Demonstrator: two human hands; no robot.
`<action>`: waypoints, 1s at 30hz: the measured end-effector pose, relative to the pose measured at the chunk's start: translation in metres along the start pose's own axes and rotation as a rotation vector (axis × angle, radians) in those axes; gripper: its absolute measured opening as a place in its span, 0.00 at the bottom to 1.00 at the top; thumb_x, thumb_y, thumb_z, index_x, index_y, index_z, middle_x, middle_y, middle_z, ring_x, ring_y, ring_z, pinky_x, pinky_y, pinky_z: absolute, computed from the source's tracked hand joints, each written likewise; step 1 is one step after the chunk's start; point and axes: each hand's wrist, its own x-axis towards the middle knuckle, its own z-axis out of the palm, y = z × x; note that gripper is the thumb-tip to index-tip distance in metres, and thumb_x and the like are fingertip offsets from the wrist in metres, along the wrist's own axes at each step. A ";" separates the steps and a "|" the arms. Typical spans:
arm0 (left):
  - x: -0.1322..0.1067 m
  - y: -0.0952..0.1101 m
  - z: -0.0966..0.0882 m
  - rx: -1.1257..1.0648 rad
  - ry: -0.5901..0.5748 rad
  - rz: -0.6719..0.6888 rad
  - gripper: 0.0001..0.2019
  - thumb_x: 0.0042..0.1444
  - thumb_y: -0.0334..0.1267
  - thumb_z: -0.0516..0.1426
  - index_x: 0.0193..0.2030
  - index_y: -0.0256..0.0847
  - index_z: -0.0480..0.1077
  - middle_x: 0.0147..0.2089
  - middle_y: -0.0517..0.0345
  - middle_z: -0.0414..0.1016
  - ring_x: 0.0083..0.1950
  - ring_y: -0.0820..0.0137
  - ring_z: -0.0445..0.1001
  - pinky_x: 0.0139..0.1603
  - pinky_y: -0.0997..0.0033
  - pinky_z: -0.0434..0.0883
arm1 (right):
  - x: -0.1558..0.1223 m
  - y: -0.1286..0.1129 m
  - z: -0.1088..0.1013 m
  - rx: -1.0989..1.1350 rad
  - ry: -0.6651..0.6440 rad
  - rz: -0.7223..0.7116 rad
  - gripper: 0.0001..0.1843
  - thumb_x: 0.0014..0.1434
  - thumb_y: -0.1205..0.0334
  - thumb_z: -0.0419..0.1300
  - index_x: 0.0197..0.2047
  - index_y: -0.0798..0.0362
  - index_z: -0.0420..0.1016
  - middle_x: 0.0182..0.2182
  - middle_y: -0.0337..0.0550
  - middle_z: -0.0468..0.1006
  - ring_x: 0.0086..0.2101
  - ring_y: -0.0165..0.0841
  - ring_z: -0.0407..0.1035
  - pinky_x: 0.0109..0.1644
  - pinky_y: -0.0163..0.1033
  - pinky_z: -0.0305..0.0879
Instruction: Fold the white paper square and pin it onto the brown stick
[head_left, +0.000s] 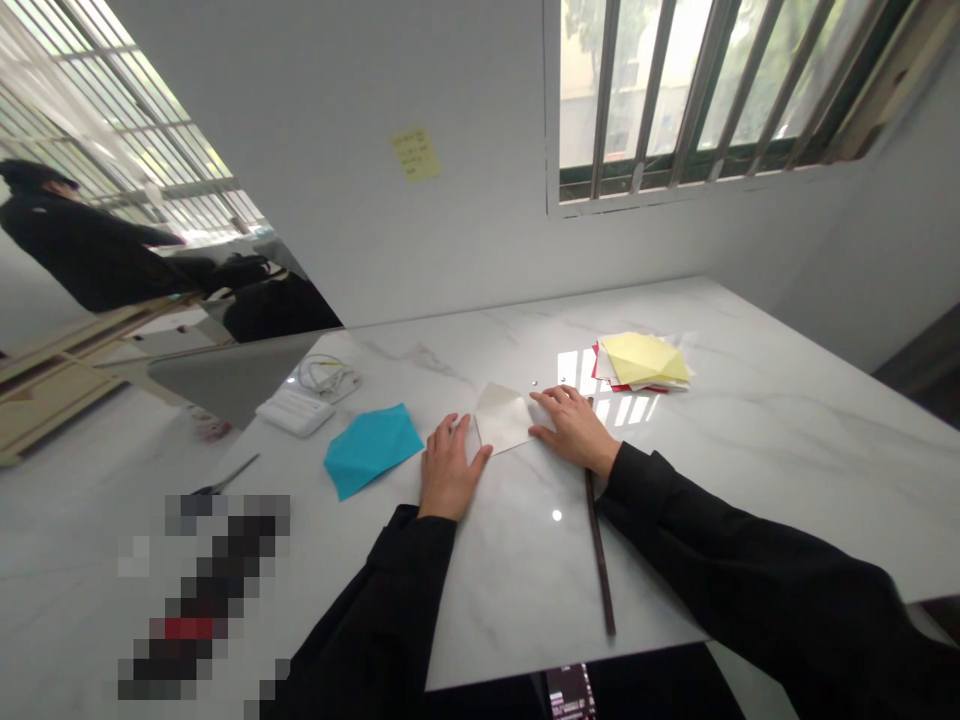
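A folded white sheet of paper (504,416) lies on the white marble table (750,450). My left hand (447,466) rests flat at its left edge, fingers stretched out and touching the paper. My right hand (574,428) presses down flat on the paper's right side, fingers spread toward the fold. Both arms wear black sleeves. A folded blue paper (371,449) lies just left of my left hand.
A stack of coloured papers with a yellow sheet on top (643,361) sits beyond my right hand. A dark thin stick (599,548) runs under my right wrist toward the table's front edge. Scissors (225,478), a white box (295,409) and a cable lie at the left. A person in black stands far left.
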 end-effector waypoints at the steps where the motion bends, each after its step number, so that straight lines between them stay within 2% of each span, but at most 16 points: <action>1: 0.000 -0.001 0.001 0.032 -0.003 -0.025 0.25 0.63 0.47 0.60 0.65 0.42 0.69 0.69 0.40 0.67 0.68 0.46 0.65 0.67 0.44 0.64 | 0.000 -0.001 0.000 0.008 0.003 -0.005 0.27 0.64 0.55 0.65 0.64 0.54 0.72 0.59 0.58 0.73 0.62 0.53 0.59 0.64 0.56 0.59; 4: -0.001 -0.002 0.001 0.072 -0.048 -0.029 0.23 0.65 0.48 0.58 0.63 0.43 0.72 0.68 0.41 0.69 0.67 0.45 0.64 0.67 0.43 0.63 | 0.000 -0.004 0.000 0.047 0.009 -0.012 0.19 0.64 0.56 0.66 0.55 0.54 0.79 0.55 0.57 0.75 0.59 0.50 0.62 0.62 0.53 0.62; 7: 0.000 -0.001 -0.002 0.045 -0.056 -0.002 0.21 0.65 0.46 0.58 0.62 0.44 0.73 0.66 0.43 0.71 0.66 0.48 0.65 0.67 0.45 0.63 | -0.001 -0.009 0.002 0.088 0.015 0.022 0.14 0.63 0.59 0.65 0.51 0.55 0.80 0.50 0.55 0.77 0.54 0.47 0.65 0.59 0.50 0.63; 11: 0.000 -0.001 -0.004 -0.011 -0.036 0.018 0.22 0.64 0.43 0.58 0.64 0.45 0.70 0.64 0.46 0.73 0.65 0.52 0.68 0.68 0.48 0.63 | -0.001 -0.015 0.004 0.223 0.040 0.043 0.17 0.61 0.63 0.66 0.54 0.54 0.78 0.46 0.50 0.81 0.49 0.44 0.68 0.58 0.49 0.64; 16: 0.000 0.002 -0.006 -0.078 -0.013 0.000 0.28 0.62 0.42 0.60 0.68 0.44 0.65 0.62 0.45 0.75 0.64 0.51 0.69 0.67 0.47 0.63 | -0.001 -0.019 0.002 0.481 0.058 0.061 0.29 0.58 0.66 0.66 0.63 0.49 0.70 0.36 0.39 0.82 0.39 0.36 0.73 0.49 0.43 0.68; 19: 0.002 0.004 -0.008 -0.159 0.003 -0.068 0.29 0.60 0.43 0.61 0.68 0.44 0.65 0.59 0.46 0.77 0.63 0.50 0.70 0.67 0.45 0.63 | 0.001 -0.019 0.001 0.617 0.066 0.080 0.26 0.58 0.66 0.65 0.60 0.49 0.73 0.33 0.38 0.80 0.33 0.32 0.73 0.44 0.41 0.70; 22: 0.005 0.004 -0.010 -0.371 0.013 -0.162 0.33 0.59 0.46 0.63 0.70 0.46 0.63 0.57 0.48 0.79 0.61 0.53 0.74 0.66 0.47 0.65 | 0.005 -0.018 0.002 0.860 0.050 0.204 0.23 0.56 0.62 0.67 0.55 0.52 0.74 0.33 0.39 0.78 0.30 0.31 0.74 0.39 0.40 0.72; 26: 0.013 0.017 -0.010 -0.822 -0.003 -0.350 0.41 0.52 0.52 0.68 0.69 0.41 0.62 0.45 0.51 0.81 0.49 0.60 0.81 0.55 0.56 0.73 | 0.007 -0.021 0.001 1.262 0.026 0.395 0.24 0.51 0.57 0.73 0.48 0.53 0.72 0.34 0.39 0.77 0.32 0.32 0.77 0.37 0.39 0.75; 28: 0.017 0.029 -0.008 -1.035 -0.015 -0.438 0.39 0.50 0.53 0.69 0.65 0.38 0.65 0.40 0.53 0.81 0.44 0.62 0.82 0.51 0.60 0.74 | 0.007 -0.025 0.000 1.384 0.003 0.437 0.24 0.49 0.56 0.75 0.45 0.53 0.71 0.35 0.40 0.78 0.34 0.33 0.78 0.40 0.39 0.76; 30: 0.022 0.041 -0.005 -1.192 -0.011 -0.501 0.35 0.50 0.52 0.70 0.60 0.38 0.68 0.40 0.53 0.81 0.41 0.65 0.81 0.49 0.63 0.75 | 0.005 -0.028 -0.002 1.414 -0.027 0.438 0.23 0.48 0.57 0.75 0.43 0.53 0.72 0.36 0.42 0.80 0.35 0.33 0.78 0.42 0.40 0.77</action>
